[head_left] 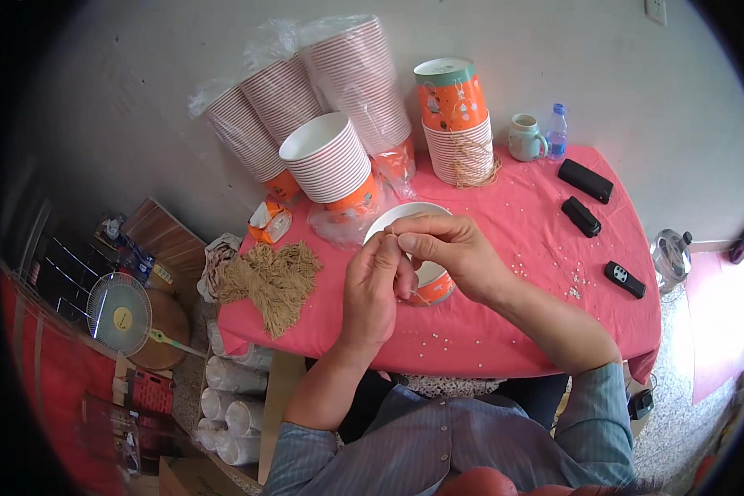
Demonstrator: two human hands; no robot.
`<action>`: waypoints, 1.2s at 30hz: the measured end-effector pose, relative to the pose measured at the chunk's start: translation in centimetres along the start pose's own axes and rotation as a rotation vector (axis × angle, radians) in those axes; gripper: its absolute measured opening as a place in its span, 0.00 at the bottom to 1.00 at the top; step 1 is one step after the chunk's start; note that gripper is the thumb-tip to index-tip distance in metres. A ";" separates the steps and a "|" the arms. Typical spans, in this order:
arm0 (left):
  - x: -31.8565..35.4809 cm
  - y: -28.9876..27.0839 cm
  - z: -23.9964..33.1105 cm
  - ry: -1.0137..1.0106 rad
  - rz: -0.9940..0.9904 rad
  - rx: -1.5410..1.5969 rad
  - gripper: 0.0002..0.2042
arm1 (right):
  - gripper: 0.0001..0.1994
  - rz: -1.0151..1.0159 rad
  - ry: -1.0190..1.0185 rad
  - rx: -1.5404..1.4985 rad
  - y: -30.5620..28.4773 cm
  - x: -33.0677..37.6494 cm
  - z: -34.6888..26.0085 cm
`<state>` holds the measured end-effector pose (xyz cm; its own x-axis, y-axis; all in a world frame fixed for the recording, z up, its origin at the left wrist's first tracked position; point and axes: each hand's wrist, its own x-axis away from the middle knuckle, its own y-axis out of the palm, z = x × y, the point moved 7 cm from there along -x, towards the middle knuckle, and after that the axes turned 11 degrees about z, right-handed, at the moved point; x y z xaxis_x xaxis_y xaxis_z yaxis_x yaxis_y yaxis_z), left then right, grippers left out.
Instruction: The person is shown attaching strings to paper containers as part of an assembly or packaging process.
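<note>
So, closest up: left hand (pixel 370 285) and right hand (pixel 463 255) meet with thumbs and index fingers pinched tight, tip to tip. Whatever's between them is too small for me to make out, so no guess there. Right under them, on the pink tablecloth (pixel 512 322), is a white-lined paper tub (pixel 436 291) with an orange band; can't tell if the curled fingers actually touch it. I'd bet it's super light, stiffest at the rim and squishy mid-wall, so hold it by the rim or cup it low, no squeezing. Loose white beads (pixel 575 291) look hard and rolly, fingertips only. Off to the left, the tan cord bundle (pixel 277 281) should be soft, limp and tangle-prone; I'd tease one strand out by its end. Farther back, the bagged tub stacks (pixel 360 74) lean together; their plastic's probably slippery, so grab those low.
</note>
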<state>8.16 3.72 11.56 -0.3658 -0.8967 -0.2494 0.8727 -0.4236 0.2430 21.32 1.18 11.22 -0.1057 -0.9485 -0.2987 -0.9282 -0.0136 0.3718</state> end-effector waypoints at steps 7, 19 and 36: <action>0.1 0.3 -0.4 -0.035 -0.038 0.028 0.20 | 0.11 0.023 0.013 -0.158 -0.4 -0.4 1.4; -0.3 -0.2 3.1 0.343 0.059 -0.353 0.21 | 0.11 0.098 -0.140 0.027 -1.6 0.0 -4.3; -2.7 2.0 4.4 0.420 -0.055 -0.161 0.06 | 0.11 -0.021 -0.052 0.120 -2.2 -0.2 -5.1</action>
<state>9.44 4.71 16.78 -0.2792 -0.7295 -0.6244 0.9068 -0.4142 0.0784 25.16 -0.24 14.91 -0.1012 -0.9306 -0.3519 -0.9660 0.0073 0.2584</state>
